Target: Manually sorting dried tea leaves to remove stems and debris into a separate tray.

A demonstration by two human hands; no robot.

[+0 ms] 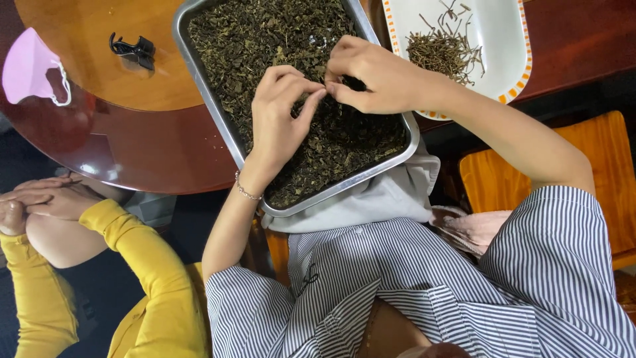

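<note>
Fingers [317, 93] of both the left hand [278, 116] and the right hand [371, 76] pinched together on a bit of the dried leaves [265, 40], over the metal tray [199, 73] at the table's [152, 152] near edge. The leaves looked light, brittle and crumbly, best taken by fingertip pinch; picked stems [442, 52] lay on the white plate [503, 26] beside.

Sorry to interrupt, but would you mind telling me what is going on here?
A person's left hand and right hand meet over a rectangular metal tray of dark dried leaves, pinching among them. A small pile of thin brown stems lies on a white orange-rimmed plate beside it.
</note>
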